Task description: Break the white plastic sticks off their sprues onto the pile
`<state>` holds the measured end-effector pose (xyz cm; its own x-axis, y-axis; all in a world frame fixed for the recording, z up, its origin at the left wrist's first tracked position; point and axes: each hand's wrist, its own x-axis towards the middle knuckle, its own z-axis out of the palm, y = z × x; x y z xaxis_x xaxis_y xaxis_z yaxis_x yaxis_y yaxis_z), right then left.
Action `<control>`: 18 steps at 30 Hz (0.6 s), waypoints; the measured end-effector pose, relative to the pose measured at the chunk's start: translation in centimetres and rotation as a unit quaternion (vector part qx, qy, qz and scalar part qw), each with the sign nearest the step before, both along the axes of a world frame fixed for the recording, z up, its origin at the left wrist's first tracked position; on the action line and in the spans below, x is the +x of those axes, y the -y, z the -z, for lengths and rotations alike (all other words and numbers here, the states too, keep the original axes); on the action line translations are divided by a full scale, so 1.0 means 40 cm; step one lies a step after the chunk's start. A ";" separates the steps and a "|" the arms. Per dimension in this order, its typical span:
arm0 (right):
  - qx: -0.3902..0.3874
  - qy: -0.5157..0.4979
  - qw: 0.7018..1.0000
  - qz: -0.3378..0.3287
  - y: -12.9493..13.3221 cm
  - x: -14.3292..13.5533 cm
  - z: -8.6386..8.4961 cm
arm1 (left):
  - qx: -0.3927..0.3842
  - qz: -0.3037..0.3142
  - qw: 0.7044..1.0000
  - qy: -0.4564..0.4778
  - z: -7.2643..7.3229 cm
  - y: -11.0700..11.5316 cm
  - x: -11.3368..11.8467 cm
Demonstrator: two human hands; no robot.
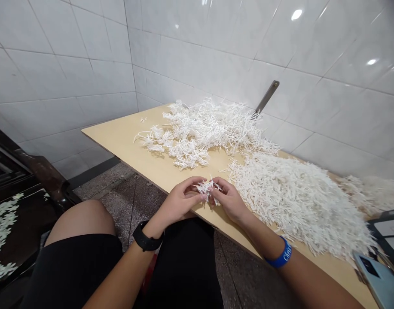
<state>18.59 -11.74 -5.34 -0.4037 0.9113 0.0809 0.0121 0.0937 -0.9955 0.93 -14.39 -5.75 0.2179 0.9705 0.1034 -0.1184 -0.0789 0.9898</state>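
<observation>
Between my two hands, just above the front edge of the wooden table, is a small bunch of white branching plastic sprigs (pixel 206 188). My left hand (pixel 183 195) pinches it from the left with thumb and fingers. From the right, my right hand (pixel 228 198) grips the same bunch, its fingertips close to the left ones. Which strands each hand holds is too fine to make out. Just right of my right hand spreads a dense heap of short white pieces (pixel 300 197). Beyond my hands lies a looser pile of white branched sprigs (pixel 209 128).
The light wooden tabletop (pixel 119 128) runs along a tiled wall (pixel 200 56). A metal bar (pixel 267 98) sticks up behind the loose pile. A phone (pixel 379 274) and a dark box (pixel 388 229) sit at the right. Dark wooden furniture (pixel 42 171) stands at the left.
</observation>
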 end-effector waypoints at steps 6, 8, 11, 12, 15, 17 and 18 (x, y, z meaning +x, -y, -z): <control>0.057 0.076 0.995 -0.008 0.004 0.002 -0.016 | 0.044 -0.062 0.997 -0.016 0.010 0.008 0.024; 0.053 0.082 0.995 -0.019 0.003 0.005 -0.018 | 0.021 -0.093 0.995 0.004 0.016 0.004 0.025; 0.044 0.070 0.996 -0.036 0.003 0.011 -0.018 | 0.001 -0.117 0.993 0.005 0.018 -0.001 0.021; 0.037 0.064 0.996 -0.046 0.002 0.012 -0.019 | -0.003 -0.121 0.993 0.005 0.017 -0.002 0.019; 0.009 0.054 0.996 -0.070 0.003 0.014 -0.025 | -0.020 -0.130 0.991 0.015 0.011 -0.001 0.015; -0.011 0.055 0.995 -0.080 0.004 0.012 -0.029 | -0.024 -0.134 0.991 0.018 0.008 0.001 0.016; -0.018 0.058 0.995 -0.084 0.005 0.011 -0.031 | -0.022 -0.136 0.990 0.017 0.008 0.002 0.018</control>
<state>19.02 -11.92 -4.08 -0.5555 0.8315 -0.0064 0.1136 0.0682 -0.9912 1.66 -14.48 -6.06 -0.0545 0.9965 0.0631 -0.1323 -0.0698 0.9887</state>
